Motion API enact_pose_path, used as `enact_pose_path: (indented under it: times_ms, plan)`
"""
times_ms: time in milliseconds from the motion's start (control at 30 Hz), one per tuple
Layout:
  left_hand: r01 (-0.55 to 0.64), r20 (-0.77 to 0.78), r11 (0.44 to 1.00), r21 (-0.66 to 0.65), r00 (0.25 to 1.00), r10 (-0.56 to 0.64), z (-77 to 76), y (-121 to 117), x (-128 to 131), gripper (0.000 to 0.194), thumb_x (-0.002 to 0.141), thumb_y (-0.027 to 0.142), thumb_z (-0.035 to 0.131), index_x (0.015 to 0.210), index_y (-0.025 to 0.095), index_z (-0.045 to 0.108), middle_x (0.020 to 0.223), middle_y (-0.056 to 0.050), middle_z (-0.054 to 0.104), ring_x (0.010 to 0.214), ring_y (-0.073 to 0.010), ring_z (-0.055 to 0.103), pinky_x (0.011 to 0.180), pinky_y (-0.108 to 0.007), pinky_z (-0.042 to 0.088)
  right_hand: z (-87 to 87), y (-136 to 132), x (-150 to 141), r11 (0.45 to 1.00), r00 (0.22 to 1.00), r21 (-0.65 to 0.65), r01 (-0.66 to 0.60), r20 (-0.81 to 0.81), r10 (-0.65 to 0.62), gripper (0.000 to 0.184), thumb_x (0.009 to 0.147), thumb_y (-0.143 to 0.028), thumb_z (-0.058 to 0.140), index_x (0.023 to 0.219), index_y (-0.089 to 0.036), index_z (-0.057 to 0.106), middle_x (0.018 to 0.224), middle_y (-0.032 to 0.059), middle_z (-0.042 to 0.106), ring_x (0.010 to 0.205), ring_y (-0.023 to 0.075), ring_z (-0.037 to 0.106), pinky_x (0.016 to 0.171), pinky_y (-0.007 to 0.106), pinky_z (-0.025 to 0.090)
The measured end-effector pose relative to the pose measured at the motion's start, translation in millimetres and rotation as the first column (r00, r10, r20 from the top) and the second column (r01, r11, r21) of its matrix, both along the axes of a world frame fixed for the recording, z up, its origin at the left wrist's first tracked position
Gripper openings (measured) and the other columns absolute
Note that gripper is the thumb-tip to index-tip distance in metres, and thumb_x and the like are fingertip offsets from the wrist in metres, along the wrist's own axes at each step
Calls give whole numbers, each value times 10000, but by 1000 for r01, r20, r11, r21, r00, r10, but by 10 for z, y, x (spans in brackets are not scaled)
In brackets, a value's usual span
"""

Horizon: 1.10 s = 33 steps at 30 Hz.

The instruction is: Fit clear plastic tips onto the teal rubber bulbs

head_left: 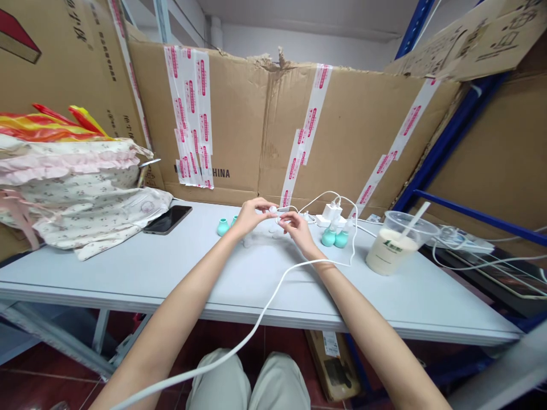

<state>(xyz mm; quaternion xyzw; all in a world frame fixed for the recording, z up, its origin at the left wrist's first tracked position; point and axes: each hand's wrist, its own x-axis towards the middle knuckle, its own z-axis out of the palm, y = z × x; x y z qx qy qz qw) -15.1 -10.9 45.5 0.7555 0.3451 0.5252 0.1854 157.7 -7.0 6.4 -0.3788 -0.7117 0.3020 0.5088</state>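
Observation:
My left hand (250, 216) and my right hand (297, 226) meet over the far middle of the pale table (149, 267). Both pinch a small white object (274, 212) between their fingertips; it is too small to name. A white cable (265, 302) runs from near my hands across the table edge toward my lap. Small teal pieces (223, 227) stand left of my left hand. Two more teal pieces (335, 237) stand right of my right hand.
A black phone (167, 220) lies left, beside a pile of folded floral cloth (81, 193). A white charger (330, 213) with cables sits at the back. A plastic cup (395, 242) with a beige drink and straw stands right. Cardboard walls (342, 131) surround the table.

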Motion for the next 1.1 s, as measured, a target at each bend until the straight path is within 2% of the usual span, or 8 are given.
enact_pose_path:
  times_ms: [67,200,400,500,633,767,900,1100]
  plan:
    - [-64,72,998,10,995,63,18,37,-70,295,674,358,664,903,174,686,909,-54,645,823,-148,575,737,-256,451,-47,-32,-56,988,972,145,52,221,-84,186,762,-335,570,873,-188,594,820,14,585,656,106,511,621,241,396]
    - [-116,135,993,-33,984,120,11,141,-203,320,672,350,662,920,149,676,914,-73,666,762,-146,602,707,-262,473,-148,-117,-227,948,773,318,-25,607,-183,133,775,-300,588,873,-235,650,926,30,566,869,157,509,707,258,377]
    - [-156,61,988,-19,986,157,4,181,-250,303,667,354,659,902,163,680,870,-54,683,730,-142,599,674,-253,463,-217,-111,-391,923,607,380,-66,749,-265,99,786,-269,590,834,-224,665,898,51,569,873,180,487,681,266,367]
    - [-160,31,987,-17,987,160,15,164,-231,293,645,348,678,876,168,683,858,-47,685,713,-139,590,666,-252,455,-211,-103,-380,912,605,407,-54,740,-294,79,783,-264,593,804,-215,651,884,48,580,861,181,485,665,264,363]
    - [-147,-15,989,-31,989,147,20,154,-233,303,632,349,688,873,165,684,828,-42,686,707,-140,583,665,-251,446,-132,-109,-281,910,679,414,-13,672,-296,99,801,-287,563,825,-216,629,859,31,609,834,173,504,666,263,360]
    - [-82,-196,995,-57,978,70,-35,171,-239,289,647,393,664,840,179,696,773,-27,682,644,-129,551,613,-242,418,9,-87,-112,914,772,374,158,530,-350,168,826,-324,504,845,-211,627,810,27,633,734,154,535,664,269,364]
    - [5,-388,995,-100,921,-44,-147,185,-165,312,589,373,707,840,189,695,725,-14,672,634,-133,555,609,-237,401,88,-55,12,871,801,383,307,391,-454,220,827,-345,477,907,-217,637,839,39,650,738,172,538,651,281,366]
    - [35,-396,993,-110,915,-76,-179,180,-140,293,567,343,731,797,181,651,729,-8,661,669,-142,581,616,-232,405,83,-68,14,913,793,370,170,499,-350,167,801,-311,516,822,-240,666,863,23,660,811,188,522,697,295,354]
